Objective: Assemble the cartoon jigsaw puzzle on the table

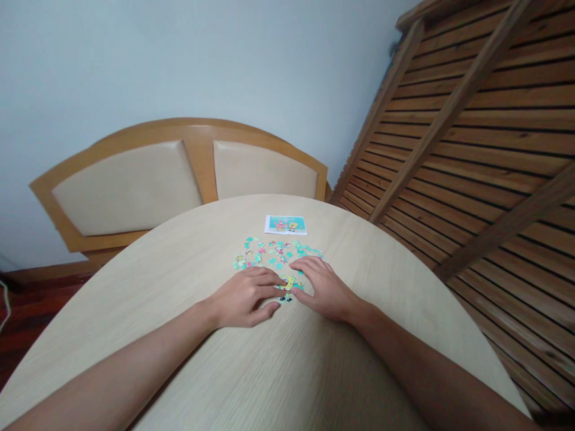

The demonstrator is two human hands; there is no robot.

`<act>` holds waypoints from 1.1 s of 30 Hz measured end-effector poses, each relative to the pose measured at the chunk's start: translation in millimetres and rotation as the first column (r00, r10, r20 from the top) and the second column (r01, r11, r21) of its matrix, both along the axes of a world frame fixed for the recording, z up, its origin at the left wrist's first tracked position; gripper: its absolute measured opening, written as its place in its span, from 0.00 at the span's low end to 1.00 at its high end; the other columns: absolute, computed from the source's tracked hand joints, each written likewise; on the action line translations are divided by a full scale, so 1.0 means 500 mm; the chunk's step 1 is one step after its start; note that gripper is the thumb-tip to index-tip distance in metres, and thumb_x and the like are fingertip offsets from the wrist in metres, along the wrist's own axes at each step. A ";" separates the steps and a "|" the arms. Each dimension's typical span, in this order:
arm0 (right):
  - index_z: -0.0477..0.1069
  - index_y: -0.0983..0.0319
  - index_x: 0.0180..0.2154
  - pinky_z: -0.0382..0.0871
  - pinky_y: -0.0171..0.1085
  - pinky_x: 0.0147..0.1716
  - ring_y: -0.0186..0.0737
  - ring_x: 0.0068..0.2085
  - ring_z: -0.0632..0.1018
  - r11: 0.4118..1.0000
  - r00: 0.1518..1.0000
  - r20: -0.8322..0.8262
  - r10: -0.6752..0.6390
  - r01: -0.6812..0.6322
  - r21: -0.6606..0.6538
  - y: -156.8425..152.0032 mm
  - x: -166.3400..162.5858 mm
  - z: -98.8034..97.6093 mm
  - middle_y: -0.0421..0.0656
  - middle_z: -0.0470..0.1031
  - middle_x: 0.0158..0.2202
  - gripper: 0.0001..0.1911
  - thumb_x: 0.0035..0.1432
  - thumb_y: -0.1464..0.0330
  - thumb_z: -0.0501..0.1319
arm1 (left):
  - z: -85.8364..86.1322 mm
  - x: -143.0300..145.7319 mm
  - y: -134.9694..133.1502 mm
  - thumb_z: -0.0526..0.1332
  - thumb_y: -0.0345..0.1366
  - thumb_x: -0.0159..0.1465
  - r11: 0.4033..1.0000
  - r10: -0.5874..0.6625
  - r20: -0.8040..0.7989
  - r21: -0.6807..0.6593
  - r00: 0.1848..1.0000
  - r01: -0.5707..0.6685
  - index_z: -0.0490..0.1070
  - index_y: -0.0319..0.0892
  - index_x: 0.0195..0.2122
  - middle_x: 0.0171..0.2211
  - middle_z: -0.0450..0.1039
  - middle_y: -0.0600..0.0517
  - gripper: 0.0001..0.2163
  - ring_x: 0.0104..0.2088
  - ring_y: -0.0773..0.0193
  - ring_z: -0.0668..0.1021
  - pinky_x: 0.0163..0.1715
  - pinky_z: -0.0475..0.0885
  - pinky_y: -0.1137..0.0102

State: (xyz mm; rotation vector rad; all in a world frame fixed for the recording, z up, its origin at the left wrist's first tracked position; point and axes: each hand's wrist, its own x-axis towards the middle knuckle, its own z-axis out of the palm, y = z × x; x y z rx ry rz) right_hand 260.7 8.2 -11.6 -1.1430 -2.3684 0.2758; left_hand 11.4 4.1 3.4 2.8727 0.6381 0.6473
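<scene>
Several small turquoise, pink and yellow jigsaw pieces (269, 252) lie scattered on a round pale wooden table (179, 287). My left hand (245, 295) and my right hand (326, 287) rest on the table side by side, fingers pointing inward. Between them sits a small joined cluster of pieces (287, 286) with a yellow figure, pinched between fingers and thumbs from both sides. Beyond the pieces lies a small picture card (286, 224) showing the same turquoise scene.
A wooden headboard with two cream padded panels (179, 179) leans against the pale wall behind the table. A slatted wooden bed frame (471, 149) stands propped at the right. Dark red floor shows at the left, with a white cable (5, 305).
</scene>
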 end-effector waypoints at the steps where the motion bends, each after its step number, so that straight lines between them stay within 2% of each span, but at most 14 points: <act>1: 0.68 0.61 0.56 0.61 0.50 0.60 0.49 0.59 0.69 1.000 1.000 0.008 -0.008 0.008 -0.007 0.000 0.000 -0.001 0.50 0.73 0.57 0.23 0.60 0.65 0.62 | -0.001 0.000 0.000 0.57 0.37 0.68 1.000 -0.015 -0.009 -0.005 1.000 0.015 0.73 0.46 0.54 0.51 0.77 0.47 0.15 0.51 0.55 0.77 0.54 0.71 0.58; 9: 0.70 0.62 0.54 0.62 0.49 0.60 0.47 0.58 0.71 0.991 0.992 0.006 -0.128 0.128 -0.045 0.012 0.006 -0.009 0.48 0.74 0.55 0.20 0.61 0.73 0.54 | -0.003 -0.002 0.000 0.56 0.39 0.68 1.000 -0.007 -0.053 -0.018 0.999 0.006 0.74 0.45 0.52 0.49 0.77 0.46 0.14 0.49 0.55 0.78 0.52 0.73 0.59; 16: 0.69 0.61 0.54 0.63 0.51 0.59 0.51 0.58 0.70 0.946 0.945 -0.050 -0.325 0.323 -0.029 0.022 0.010 -0.015 0.49 0.74 0.55 0.20 0.60 0.69 0.56 | -0.002 0.000 -0.003 0.57 0.38 0.68 0.999 -0.048 -0.046 -0.015 0.998 0.047 0.73 0.43 0.49 0.46 0.76 0.45 0.12 0.48 0.55 0.78 0.51 0.73 0.60; 22: 0.61 0.68 0.62 0.61 0.56 0.60 0.59 0.61 0.67 0.862 0.864 0.006 -0.504 0.503 -0.056 0.028 0.018 -0.022 0.56 0.69 0.60 0.30 0.61 0.64 0.57 | -0.001 0.002 -0.006 0.56 0.37 0.69 0.998 -0.061 -0.058 -0.013 0.996 0.061 0.73 0.43 0.49 0.46 0.76 0.45 0.12 0.47 0.56 0.78 0.51 0.74 0.60; 25: 0.59 0.69 0.63 0.60 0.57 0.60 0.60 0.61 0.68 0.846 0.847 0.030 -0.530 0.531 -0.053 0.030 0.022 -0.029 0.58 0.69 0.60 0.32 0.61 0.61 0.57 | -0.001 0.003 -0.008 0.56 0.37 0.69 0.997 -0.075 -0.065 -0.007 0.995 0.075 0.73 0.43 0.50 0.46 0.76 0.45 0.12 0.48 0.56 0.78 0.50 0.74 0.60; 33: 0.59 0.66 0.63 0.62 0.56 0.58 0.60 0.59 0.70 0.849 0.849 0.019 -0.527 0.528 -0.026 0.034 0.024 -0.036 0.58 0.70 0.60 0.32 0.61 0.61 0.57 | 0.000 0.002 -0.007 0.56 0.37 0.69 0.996 -0.085 -0.072 -0.004 0.994 0.085 0.73 0.44 0.51 0.47 0.76 0.45 0.13 0.48 0.56 0.78 0.50 0.74 0.60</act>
